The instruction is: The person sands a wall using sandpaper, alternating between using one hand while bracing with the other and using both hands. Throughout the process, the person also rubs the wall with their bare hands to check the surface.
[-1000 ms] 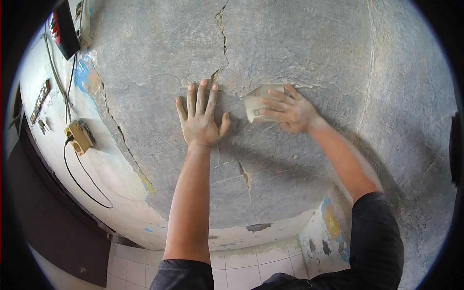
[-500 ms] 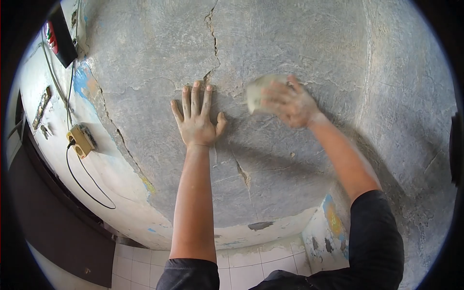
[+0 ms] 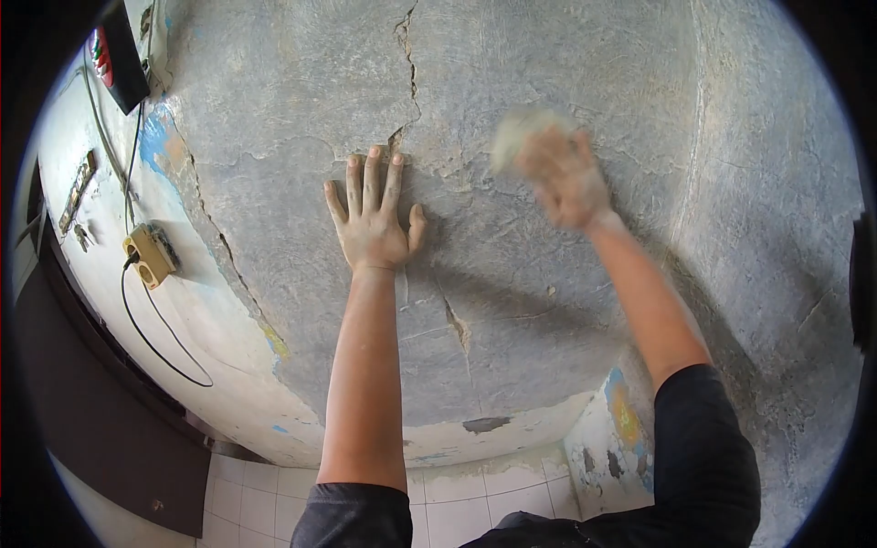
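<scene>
Flat against the grey plastered wall [image 3: 301, 82], my left hand [image 3: 375, 233] has its fingers stretched upward and the thumb out to the side. Its fingertips lie just below a long jagged crack [image 3: 411, 68]. To its right, my right hand [image 3: 566, 187] presses a pale greenish pad [image 3: 523, 132] to the wall, fingers laid over it. Motion blurs both the hand and the pad, and the exact kind of pad cannot be made out. A small gouge [image 3: 457, 327] in the plaster lies below and between the hands.
On the left, a yellow socket block [image 3: 149, 257] with a black plugged-in cable [image 3: 137, 329] hangs on white wall. Keys [image 3: 82, 237] and a dark box [image 3: 119, 59] are nearby. White tiles [image 3: 452, 511] and a dark brown panel [image 3: 100, 402] lie lower down.
My right hand has moved up and a little to the right across the wall with the pad. The left hand stays flat in the same place; the view has shifted slightly.
</scene>
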Available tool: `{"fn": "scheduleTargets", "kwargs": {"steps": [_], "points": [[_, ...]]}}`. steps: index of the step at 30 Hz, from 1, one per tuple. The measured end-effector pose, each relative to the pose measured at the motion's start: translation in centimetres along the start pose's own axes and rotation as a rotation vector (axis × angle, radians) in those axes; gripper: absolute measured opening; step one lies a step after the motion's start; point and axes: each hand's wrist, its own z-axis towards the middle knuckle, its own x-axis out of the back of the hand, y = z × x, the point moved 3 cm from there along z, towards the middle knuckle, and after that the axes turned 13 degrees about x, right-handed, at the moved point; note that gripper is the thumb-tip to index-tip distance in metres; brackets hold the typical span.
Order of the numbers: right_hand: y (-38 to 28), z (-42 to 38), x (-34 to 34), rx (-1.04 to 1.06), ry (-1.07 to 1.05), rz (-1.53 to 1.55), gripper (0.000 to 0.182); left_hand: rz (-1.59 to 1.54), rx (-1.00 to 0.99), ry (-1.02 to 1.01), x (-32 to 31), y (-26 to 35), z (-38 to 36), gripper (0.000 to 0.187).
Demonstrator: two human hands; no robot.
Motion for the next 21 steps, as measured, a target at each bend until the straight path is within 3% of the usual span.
{"fn": "scheduleTargets", "kwargs": {"steps": [1,2,4,6,8,11,15,17,19,21], "points": [[1.6,-0.2,0.5,-0.204,0.146,-0.061,0.052,0.002,0.016,-0.009,0.0,0.0,0.0,0.073],[1.5,0.1,0.5,-0.198,0.144,-0.065,0.052,0.003,0.034,-0.018,0.0,0.1,-0.1,0.072],[1.6,-0.1,0.5,-0.705,0.278,-0.136,0.052,0.028,0.048,-0.034,-0.1,0.2,-0.2,0.072],[-2.4,1.1,0.1,-0.445,0.141,-0.056,0.051,0.056,0.059,-0.046,0.1,0.3,-0.2,0.071],[-6.3,0.9,-0.6,-0.035,-0.013,0.082,0.049,0.078,0.064,-0.097,0.3,0.3,-0.1,0.072],[-5.8,0.2,-0.6,0.114,-0.164,0.127,0.047,-0.042,0.043,-0.061,0.1,0.1,-0.2,0.077],[-2.6,0.8,-0.4,-0.126,0.075,0.051,0.046,-0.031,0.036,-0.085,0.0,0.1,-0.5,0.083],[-1.7,0.8,-0.2,-0.631,0.294,-0.055,0.047,-0.001,0.029,-0.088,0.1,0.2,-0.8,0.086],[-3.8,1.0,-0.9,-0.61,0.244,-0.057,0.048,-0.021,0.032,-0.068,0.0,0.1,-1.0,0.087],[-6.7,1.0,-1.7,-0.197,0.061,0.03,0.049,-0.049,0.031,-0.057,0.0,0.1,-1.2,0.087]]}}
